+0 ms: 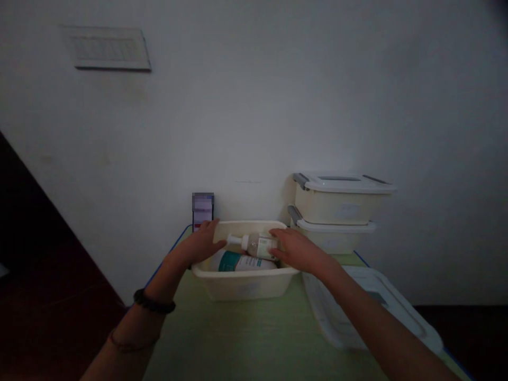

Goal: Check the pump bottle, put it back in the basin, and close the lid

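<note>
A cream plastic bin (246,288) stands on the table without its lid. Inside lies a clear pump bottle (256,244) with a white pump head pointing left and a pale label. In front of it rests a larger white bottle with a teal band (229,261), partly hidden by the bin's front wall. My right hand (296,248) has its thumb and fingers round the base end of the pump bottle. At the bin's left rim is my left hand (202,242), thumb apart from the fingers, the thumb tip near the pump head; it holds nothing visible.
Two lidded cream boxes (331,206) are stacked against the wall at the right. A loose white lid (397,296) lies on the green table (242,338), partly under my right forearm. A phone (203,214) leans upright behind my left hand. A switch panel (111,48) is on the wall.
</note>
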`<state>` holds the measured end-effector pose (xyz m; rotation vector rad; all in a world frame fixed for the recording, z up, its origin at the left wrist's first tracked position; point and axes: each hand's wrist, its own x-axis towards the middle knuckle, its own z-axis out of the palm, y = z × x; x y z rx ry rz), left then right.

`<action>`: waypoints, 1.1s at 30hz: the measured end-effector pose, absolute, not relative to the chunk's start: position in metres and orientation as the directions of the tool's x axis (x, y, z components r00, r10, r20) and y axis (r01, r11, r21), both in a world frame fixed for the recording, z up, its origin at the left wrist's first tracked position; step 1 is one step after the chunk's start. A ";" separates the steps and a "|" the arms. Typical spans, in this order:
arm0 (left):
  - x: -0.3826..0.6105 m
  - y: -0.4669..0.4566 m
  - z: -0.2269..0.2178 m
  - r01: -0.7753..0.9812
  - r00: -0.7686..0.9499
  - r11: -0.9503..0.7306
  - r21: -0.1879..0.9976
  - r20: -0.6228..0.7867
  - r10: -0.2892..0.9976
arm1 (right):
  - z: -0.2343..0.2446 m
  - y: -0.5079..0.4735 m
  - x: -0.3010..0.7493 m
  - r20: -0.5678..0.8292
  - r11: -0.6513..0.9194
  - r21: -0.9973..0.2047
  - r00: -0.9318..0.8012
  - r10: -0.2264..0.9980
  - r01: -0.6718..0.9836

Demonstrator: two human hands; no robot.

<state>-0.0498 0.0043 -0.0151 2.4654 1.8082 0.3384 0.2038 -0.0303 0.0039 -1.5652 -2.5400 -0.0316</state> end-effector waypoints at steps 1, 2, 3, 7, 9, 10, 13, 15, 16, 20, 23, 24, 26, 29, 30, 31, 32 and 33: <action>-0.049 0.003 -0.014 0.936 0.283 -0.304 0.179 0.135 0.950 | 0.005 -0.031 0.202 0.129 0.450 -0.040 -0.442 0.888 0.892; -0.048 0.002 -0.013 0.935 0.285 -0.306 0.177 0.135 0.949 | 0.006 -0.030 0.200 0.112 0.448 -0.014 -0.444 0.889 0.894; -0.048 0.000 -0.012 0.935 0.287 -0.308 0.173 0.136 0.948 | 0.007 -0.028 0.198 0.096 0.449 0.012 -0.448 0.889 0.893; -0.048 -0.001 -0.012 0.936 0.292 -0.314 0.160 0.145 0.945 | 0.007 -0.019 0.190 0.060 0.452 0.088 -0.458 0.887 0.888; -0.048 -0.001 -0.013 0.935 0.297 -0.319 0.157 0.148 0.943 | 0.004 -0.014 0.187 0.060 0.474 0.097 -0.480 0.875 0.875; -0.048 0.000 -0.013 0.934 0.300 -0.322 0.156 0.150 0.942 | 0.002 -0.013 0.186 0.059 0.491 0.096 -0.498 0.865 0.866; -0.048 0.002 -0.012 0.933 0.298 -0.322 0.161 0.155 0.942 | -0.003 -0.010 0.185 0.046 0.543 0.085 -0.548 0.835 0.835; -0.047 0.004 -0.011 0.934 0.290 -0.315 0.170 0.160 0.944 | -0.003 -0.009 0.185 0.028 0.559 0.074 -0.562 0.826 0.826; -0.047 0.005 -0.010 0.934 0.285 -0.312 0.176 0.162 0.945 | -0.002 -0.008 0.185 0.019 0.564 0.068 -0.567 0.824 0.823; -0.046 0.006 -0.010 0.932 0.274 -0.304 0.198 0.165 0.947 | 0.006 -0.003 0.184 -0.032 0.589 0.043 -0.588 0.808 0.807; -0.046 0.006 -0.011 0.932 0.270 -0.302 0.203 0.170 0.948 | 0.012 0.002 0.181 -0.060 0.594 0.033 -0.591 0.804 0.804; -0.046 0.006 -0.012 0.932 0.270 -0.302 0.202 0.170 0.948 | 0.013 0.003 0.179 -0.062 0.592 0.033 -0.589 0.805 0.805; -0.046 0.007 -0.012 0.933 0.270 -0.301 0.198 0.170 0.948 | 0.012 0.003 0.176 -0.058 0.588 0.035 -0.585 0.809 0.808; -0.046 0.008 -0.013 0.934 0.276 -0.305 0.189 0.165 0.947 | 0.007 0.000 0.174 -0.032 0.580 0.032 -0.579 0.815 0.814; -0.046 0.009 -0.013 0.934 0.277 -0.305 0.185 0.164 0.947 | 0.006 -0.002 0.176 -0.023 0.577 0.028 -0.576 0.817 0.816; -0.047 0.010 -0.014 0.935 0.276 -0.304 0.182 0.165 0.947 | 0.005 -0.005 0.179 -0.017 0.572 0.030 -0.572 0.820 0.820; -0.047 0.011 -0.015 0.937 0.271 -0.299 0.180 0.167 0.948 | 0.005 -0.008 0.183 -0.005 0.572 0.023 -0.572 0.820 0.820; -0.048 0.012 -0.015 0.938 0.266 -0.295 0.181 0.168 0.949 | 0.006 -0.012 0.188 0.019 0.577 -0.001 -0.577 0.817 0.817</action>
